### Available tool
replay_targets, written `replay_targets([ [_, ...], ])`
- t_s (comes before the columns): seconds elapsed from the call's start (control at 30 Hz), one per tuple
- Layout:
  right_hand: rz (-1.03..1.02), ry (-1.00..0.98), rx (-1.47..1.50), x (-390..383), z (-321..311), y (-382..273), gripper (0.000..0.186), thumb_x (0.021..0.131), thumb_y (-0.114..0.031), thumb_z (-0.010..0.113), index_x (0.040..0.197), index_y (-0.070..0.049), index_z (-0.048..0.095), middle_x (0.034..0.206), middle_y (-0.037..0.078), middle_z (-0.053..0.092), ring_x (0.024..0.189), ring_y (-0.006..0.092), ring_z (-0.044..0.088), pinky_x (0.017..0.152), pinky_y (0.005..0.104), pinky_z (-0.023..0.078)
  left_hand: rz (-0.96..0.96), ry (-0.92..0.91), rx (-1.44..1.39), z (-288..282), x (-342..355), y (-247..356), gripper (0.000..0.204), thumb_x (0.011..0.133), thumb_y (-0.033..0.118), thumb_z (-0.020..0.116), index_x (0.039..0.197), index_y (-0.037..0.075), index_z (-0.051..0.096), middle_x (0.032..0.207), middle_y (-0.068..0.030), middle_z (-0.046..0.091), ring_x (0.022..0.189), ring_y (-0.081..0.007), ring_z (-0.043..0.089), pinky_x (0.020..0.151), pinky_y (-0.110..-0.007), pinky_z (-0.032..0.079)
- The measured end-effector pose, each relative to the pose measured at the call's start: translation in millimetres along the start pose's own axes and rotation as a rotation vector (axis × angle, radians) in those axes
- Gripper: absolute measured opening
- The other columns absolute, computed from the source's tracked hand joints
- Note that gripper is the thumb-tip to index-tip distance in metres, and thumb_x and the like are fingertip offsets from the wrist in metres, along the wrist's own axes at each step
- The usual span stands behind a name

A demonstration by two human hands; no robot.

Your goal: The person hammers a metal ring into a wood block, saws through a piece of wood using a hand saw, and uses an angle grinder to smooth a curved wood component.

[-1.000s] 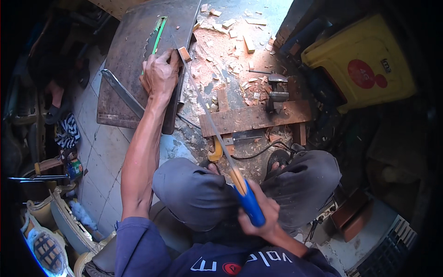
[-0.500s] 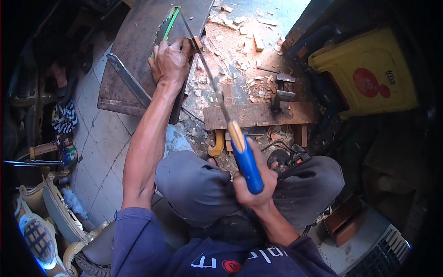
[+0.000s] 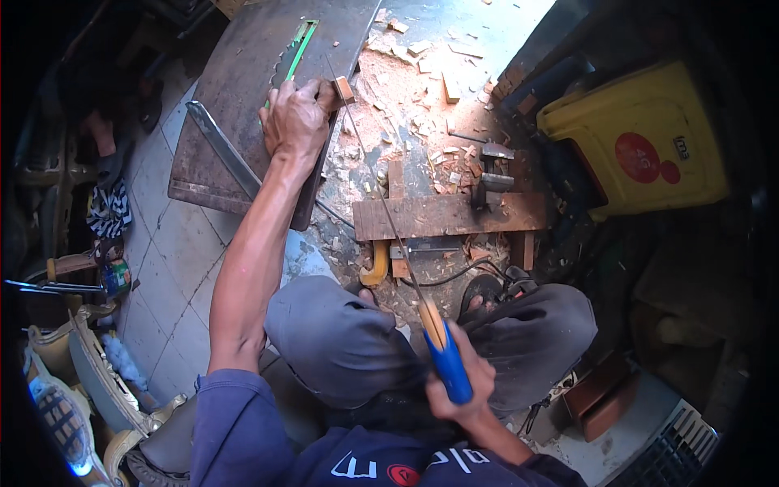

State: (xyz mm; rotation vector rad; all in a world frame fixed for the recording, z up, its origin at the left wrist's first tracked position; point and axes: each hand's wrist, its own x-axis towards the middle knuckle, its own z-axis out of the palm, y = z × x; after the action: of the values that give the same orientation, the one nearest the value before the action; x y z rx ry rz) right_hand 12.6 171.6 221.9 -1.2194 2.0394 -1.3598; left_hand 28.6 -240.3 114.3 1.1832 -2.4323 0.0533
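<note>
My right hand [image 3: 475, 380] is wrapped round the blue and wooden handle of a handsaw [image 3: 449, 365], low between my knees. Its thin blade runs up and away from me, the far part lying against a small block of wood [image 3: 346, 90]. My left hand [image 3: 294, 122] pinches that block at the right edge of a dark worktable [image 3: 235, 81], so its end juts past the edge. Just beyond my left knuckles, a green-edged slot [image 3: 303, 49] in the tabletop holds a toothed blade. A flat metal bar [image 3: 219, 144] lies left of my forearm.
Wood offcuts and sawdust [image 3: 398, 89] cover the floor right of the table. A plank [image 3: 422, 217] lies across in front of my feet, with a hammer-like tool [image 3: 493, 170] on it. A yellow container [image 3: 641, 146] stands at right; ornate chair frames [image 3: 89, 365] are at lower left.
My right hand has drawn the handsaw back toward me and slightly right, its blade still at the block. My left hand stays on the block at the table's edge.
</note>
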Motion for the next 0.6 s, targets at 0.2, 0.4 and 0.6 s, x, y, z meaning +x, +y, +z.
replay_targets([
  [0.2, 0.075, 0.048, 0.019, 3.7, 15.6, 16.0, 0.07, 0.07, -0.001, 0.063, 0.139, 0.014, 0.057, 0.104, 0.026, 0.077, 0.078, 0.0221, 0.079, 0.071, 0.0337, 0.06, -0.045, -0.123, -0.019, -2.0, -0.3, 2.1, 0.057, 0.107, 0.06, 0.043, 0.123, 0.018, 0.078, 0.11, -0.0168, 0.068, 0.108, -0.0326, 0.064, 0.094, -0.051, 0.047],
  [0.4, 0.071, 0.128, 0.072, 46.1, 31.7, 22.0, 0.07, 0.072, -0.002, 0.064, 0.14, 0.011, 0.058, 0.069, 0.007, 0.06, 0.052, 0.0168, 0.059, 0.056, 0.031, 0.051, -0.042, -0.151, -0.063, -3.5, 3.2, 11.8, 0.062, 0.108, 0.062, 0.041, 0.121, 0.015, 0.079, 0.107, -0.0172, 0.068, 0.102, -0.0318, 0.064, 0.09, -0.05, 0.048],
  [0.6, 0.085, 0.028, 0.009, -24.7, -0.1, 3.9, 0.073, 0.069, -0.005, 0.063, 0.14, 0.014, 0.056, 0.107, 0.027, 0.076, 0.09, 0.0297, 0.079, 0.085, 0.0357, 0.06, -0.032, -0.036, -0.04, -6.0, 0.6, 5.2, 0.049, 0.108, 0.053, 0.048, 0.12, 0.017, 0.079, 0.108, -0.0176, 0.068, 0.104, -0.0324, 0.064, 0.091, -0.049, 0.049],
])
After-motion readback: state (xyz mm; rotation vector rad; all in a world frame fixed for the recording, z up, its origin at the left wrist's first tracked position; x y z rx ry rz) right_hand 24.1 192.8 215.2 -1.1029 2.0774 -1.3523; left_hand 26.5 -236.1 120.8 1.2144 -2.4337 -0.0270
